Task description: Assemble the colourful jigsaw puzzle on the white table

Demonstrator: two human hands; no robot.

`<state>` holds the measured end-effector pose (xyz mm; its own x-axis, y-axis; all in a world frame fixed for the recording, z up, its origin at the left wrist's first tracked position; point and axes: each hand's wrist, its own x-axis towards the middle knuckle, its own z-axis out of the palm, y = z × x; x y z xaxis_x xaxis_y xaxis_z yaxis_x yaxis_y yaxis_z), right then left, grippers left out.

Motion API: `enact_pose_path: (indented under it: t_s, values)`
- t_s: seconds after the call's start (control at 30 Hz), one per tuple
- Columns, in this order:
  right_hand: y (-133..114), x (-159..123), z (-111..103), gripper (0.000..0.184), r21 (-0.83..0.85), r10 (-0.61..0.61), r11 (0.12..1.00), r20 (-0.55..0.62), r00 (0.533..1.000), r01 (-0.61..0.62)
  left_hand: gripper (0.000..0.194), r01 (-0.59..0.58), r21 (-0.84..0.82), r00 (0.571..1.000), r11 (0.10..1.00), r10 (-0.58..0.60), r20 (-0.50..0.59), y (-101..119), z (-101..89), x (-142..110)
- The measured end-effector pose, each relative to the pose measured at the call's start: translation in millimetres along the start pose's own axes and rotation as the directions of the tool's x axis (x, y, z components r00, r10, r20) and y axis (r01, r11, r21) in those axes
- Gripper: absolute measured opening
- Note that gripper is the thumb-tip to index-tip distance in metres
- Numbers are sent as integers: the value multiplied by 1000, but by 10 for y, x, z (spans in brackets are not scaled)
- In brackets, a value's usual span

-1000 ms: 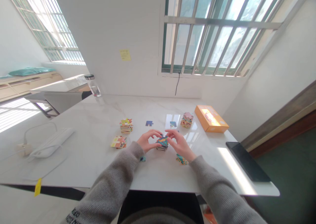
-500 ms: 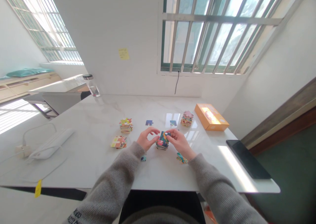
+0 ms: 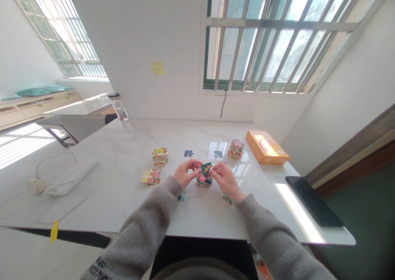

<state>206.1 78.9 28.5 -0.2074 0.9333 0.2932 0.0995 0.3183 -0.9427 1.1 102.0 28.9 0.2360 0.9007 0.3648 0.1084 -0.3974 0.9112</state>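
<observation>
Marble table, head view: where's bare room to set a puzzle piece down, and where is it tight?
Widest patch: the marble table between the white corded device and the left puzzle stack. Another lies right of the right hand, between the orange box and black tablet. Crowded: the centre puzzle stack, under the right hand and left hand.

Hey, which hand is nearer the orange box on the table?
Right. The right hand is to the near left of the orange box, with a gap between them. The left hand is farther away, on the other side of the central puzzle-piece stack.
</observation>
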Motion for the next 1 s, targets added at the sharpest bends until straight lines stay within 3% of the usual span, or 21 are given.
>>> enact_pose_path:
  t_s: [0.1,0.2,0.33,0.47,0.6,0.73,0.87,1.0]
  values:
    - [22,-2,3,29,-82,-38,996,9,999,39,41,22,-30,999,999,-21,30,3,18,-1]
    - [32,-8,-24,23,-267,-177,949,-11,984,167,43,59,-86,998,995,-57,21,-13,10,4]
    - [13,-16,-113,38,-438,-351,828,85,933,351,47,116,-180,993,977,-108,51,-46,-16,12]
    - [-14,-22,-177,40,-485,-415,744,205,887,460,52,170,-233,983,958,-148,110,-56,-17,7]
    - [-30,-22,-184,40,-491,-437,715,241,866,497,53,197,-241,977,950,-168,133,-33,-8,8]
    - [-14,35,-236,40,-505,-431,732,178,885,458,49,154,-179,986,972,-162,-34,-4,-52,37]
    - [75,218,-394,33,-583,-372,726,114,921,365,38,145,-130,959,981,-171,-226,11,-134,67]
    - [205,495,-500,25,-684,-300,664,126,945,302,31,135,-129,943,982,-167,-287,24,-168,72]
